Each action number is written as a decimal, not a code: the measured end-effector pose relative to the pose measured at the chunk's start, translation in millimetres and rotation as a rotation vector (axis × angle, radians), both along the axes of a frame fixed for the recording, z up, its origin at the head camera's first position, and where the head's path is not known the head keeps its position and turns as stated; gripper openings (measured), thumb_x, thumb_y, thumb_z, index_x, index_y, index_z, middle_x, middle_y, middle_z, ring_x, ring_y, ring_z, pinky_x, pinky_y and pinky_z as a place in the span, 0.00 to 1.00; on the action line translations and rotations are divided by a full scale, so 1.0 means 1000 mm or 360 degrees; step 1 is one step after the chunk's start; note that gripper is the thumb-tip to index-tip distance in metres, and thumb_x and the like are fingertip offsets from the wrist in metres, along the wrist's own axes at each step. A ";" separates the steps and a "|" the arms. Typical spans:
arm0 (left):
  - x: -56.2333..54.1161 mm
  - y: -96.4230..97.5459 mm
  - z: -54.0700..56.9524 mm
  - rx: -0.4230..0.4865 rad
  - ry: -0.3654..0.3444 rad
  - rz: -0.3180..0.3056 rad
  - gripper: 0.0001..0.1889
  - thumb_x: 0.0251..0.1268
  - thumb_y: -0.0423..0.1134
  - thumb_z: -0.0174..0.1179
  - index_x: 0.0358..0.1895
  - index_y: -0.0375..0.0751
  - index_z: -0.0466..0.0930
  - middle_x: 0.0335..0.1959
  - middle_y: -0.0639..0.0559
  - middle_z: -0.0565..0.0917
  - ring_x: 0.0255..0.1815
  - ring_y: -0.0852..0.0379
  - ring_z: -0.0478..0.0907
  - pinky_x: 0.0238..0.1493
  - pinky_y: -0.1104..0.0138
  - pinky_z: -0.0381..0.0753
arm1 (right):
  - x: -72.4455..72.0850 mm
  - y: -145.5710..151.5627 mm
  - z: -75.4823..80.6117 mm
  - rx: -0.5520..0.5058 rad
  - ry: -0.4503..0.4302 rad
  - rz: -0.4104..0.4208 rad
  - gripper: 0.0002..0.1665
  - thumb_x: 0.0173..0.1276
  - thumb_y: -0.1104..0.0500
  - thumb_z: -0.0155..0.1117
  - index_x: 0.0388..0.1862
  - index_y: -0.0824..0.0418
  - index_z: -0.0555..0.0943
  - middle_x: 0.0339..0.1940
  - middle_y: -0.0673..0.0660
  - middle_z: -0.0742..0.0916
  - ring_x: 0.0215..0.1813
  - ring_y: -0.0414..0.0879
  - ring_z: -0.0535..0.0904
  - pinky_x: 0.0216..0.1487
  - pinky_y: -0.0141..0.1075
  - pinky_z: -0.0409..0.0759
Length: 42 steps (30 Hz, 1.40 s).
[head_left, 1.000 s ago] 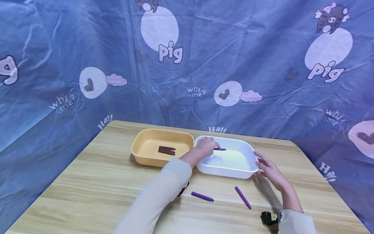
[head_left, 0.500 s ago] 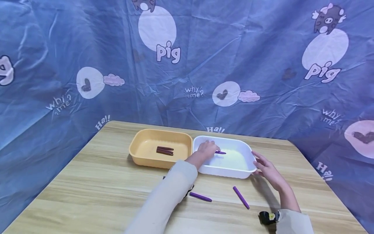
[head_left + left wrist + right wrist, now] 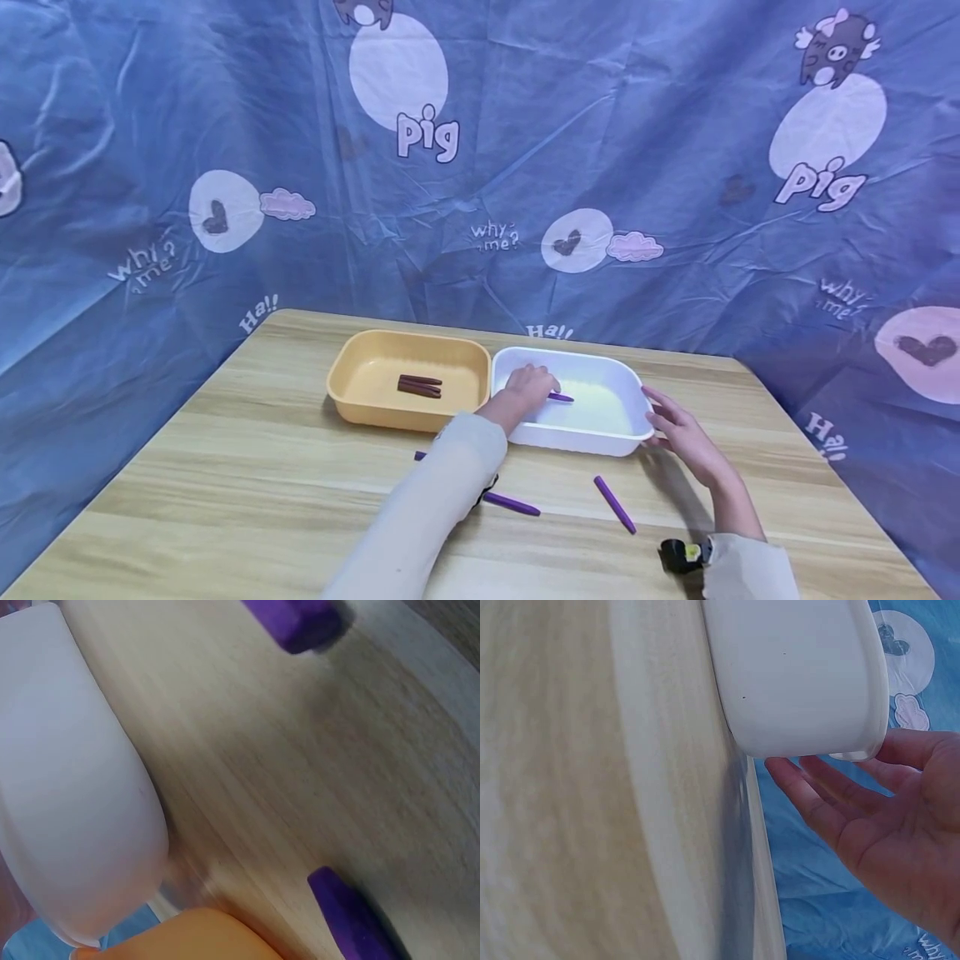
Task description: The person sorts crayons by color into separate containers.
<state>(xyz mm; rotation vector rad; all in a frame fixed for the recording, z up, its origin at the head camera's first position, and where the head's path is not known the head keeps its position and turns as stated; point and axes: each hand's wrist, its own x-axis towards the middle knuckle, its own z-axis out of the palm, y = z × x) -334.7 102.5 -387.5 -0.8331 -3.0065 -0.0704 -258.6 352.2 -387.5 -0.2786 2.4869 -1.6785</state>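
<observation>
Crayon (image 3: 562,397) my left grip (image 3: 529,388) pinches sits lower now, apparently nearly placed in white tray (image 3: 577,437); loose right grip (image 3: 688,437) touches its three-o'clock side.

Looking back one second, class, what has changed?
The left hand and the purple crayon it holds have moved lower in the head view, inside the white bin. Another crayon's end now shows beside the left sleeve. The right hand stays at that bin; the brown crayons lie unmoved.

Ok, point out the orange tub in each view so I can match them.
Head: orange tub lies below and left of centre.
Left wrist: at the bottom edge, left of centre, partly cut off.
Right wrist: not in it.
Shared landmark: white tub, in all three.
</observation>
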 end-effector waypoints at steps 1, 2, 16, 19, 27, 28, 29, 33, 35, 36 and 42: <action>0.000 -0.001 0.000 0.0012 -0.0015 0.0007 0.18 0.67 0.34 0.50 0.53 0.60 0.80 0.46 0.57 0.79 0.46 0.57 0.73 0.44 0.68 0.73 | 0.000 0.000 0.000 -0.0004 0.0000 0.0000 0.32 0.75 0.60 0.42 0.71 0.70 0.46 0.64 0.79 0.59 0.50 0.46 0.73 0.45 0.37 0.77; 0.000 -0.001 0.000 0.0018 -0.0024 0.0011 0.18 0.67 0.34 0.50 0.53 0.60 0.80 0.47 0.57 0.79 0.47 0.57 0.72 0.46 0.68 0.72 | 0.000 0.000 0.000 -0.0007 0.0000 -0.0002 0.32 0.75 0.60 0.42 0.71 0.70 0.46 0.64 0.79 0.59 0.50 0.47 0.73 0.45 0.38 0.77; 0.023 -0.039 0.026 0.0103 0.0144 -0.0183 0.15 0.61 0.40 0.59 0.51 0.57 0.81 0.41 0.56 0.78 0.40 0.58 0.72 0.35 0.71 0.73 | 0.000 -0.002 0.000 0.0017 0.0006 -0.0003 0.31 0.75 0.60 0.41 0.71 0.70 0.46 0.63 0.79 0.59 0.49 0.46 0.73 0.45 0.37 0.77; 0.036 -0.050 0.034 0.0163 0.0206 -0.0242 0.14 0.61 0.42 0.60 0.51 0.56 0.82 0.41 0.55 0.78 0.39 0.58 0.73 0.34 0.71 0.73 | 0.000 -0.002 0.001 0.0026 0.0010 0.0003 0.31 0.75 0.60 0.41 0.71 0.70 0.46 0.63 0.79 0.60 0.47 0.39 0.73 0.45 0.36 0.77; 0.073 -0.073 0.046 0.0262 0.0216 -0.0379 0.16 0.60 0.45 0.61 0.53 0.55 0.80 0.42 0.54 0.79 0.38 0.58 0.73 0.29 0.73 0.72 | -0.001 -0.001 0.001 0.0034 0.0003 0.0019 0.32 0.76 0.60 0.40 0.71 0.70 0.45 0.64 0.79 0.59 0.48 0.40 0.72 0.45 0.37 0.77; 0.077 -0.075 0.047 0.0259 0.0206 -0.0393 0.17 0.60 0.46 0.60 0.54 0.55 0.80 0.43 0.54 0.79 0.39 0.58 0.74 0.29 0.73 0.72 | -0.001 -0.001 0.002 0.0040 0.0003 0.0019 0.32 0.76 0.60 0.40 0.71 0.70 0.45 0.64 0.79 0.59 0.49 0.42 0.72 0.46 0.38 0.77; 0.081 -0.077 0.047 0.0263 0.0203 -0.0409 0.17 0.61 0.47 0.60 0.54 0.54 0.79 0.43 0.54 0.79 0.39 0.58 0.74 0.28 0.73 0.72 | -0.001 0.000 0.002 0.0048 0.0003 0.0019 0.32 0.76 0.59 0.40 0.71 0.70 0.45 0.64 0.79 0.58 0.50 0.44 0.72 0.46 0.38 0.77; 0.094 -0.087 0.046 0.0281 0.0179 -0.0469 0.18 0.61 0.47 0.60 0.55 0.54 0.78 0.44 0.54 0.79 0.40 0.59 0.75 0.29 0.74 0.73 | -0.001 0.000 0.003 0.0052 -0.0007 0.0024 0.32 0.76 0.59 0.40 0.72 0.69 0.45 0.64 0.79 0.58 0.52 0.47 0.71 0.47 0.39 0.76; 0.099 -0.090 0.043 0.0289 0.0167 -0.0507 0.18 0.61 0.46 0.60 0.55 0.53 0.79 0.43 0.54 0.79 0.39 0.60 0.74 0.29 0.75 0.72 | 0.000 0.000 0.002 0.0053 -0.0010 0.0023 0.32 0.76 0.59 0.40 0.72 0.69 0.45 0.64 0.79 0.58 0.52 0.47 0.71 0.47 0.38 0.76; 0.102 -0.091 0.041 0.0286 0.0161 -0.0527 0.18 0.60 0.46 0.60 0.55 0.53 0.78 0.43 0.54 0.79 0.38 0.61 0.74 0.29 0.75 0.72 | 0.000 0.000 0.002 0.0054 -0.0009 0.0020 0.32 0.76 0.59 0.40 0.71 0.70 0.45 0.64 0.79 0.58 0.53 0.47 0.71 0.47 0.38 0.76; 0.113 -0.098 0.029 0.0244 0.0140 -0.0598 0.19 0.58 0.47 0.62 0.54 0.53 0.79 0.42 0.56 0.78 0.38 0.63 0.73 0.32 0.76 0.72 | 0.001 -0.001 0.003 0.0063 0.0007 0.0019 0.32 0.75 0.59 0.40 0.71 0.70 0.46 0.64 0.79 0.58 0.55 0.55 0.69 0.48 0.40 0.76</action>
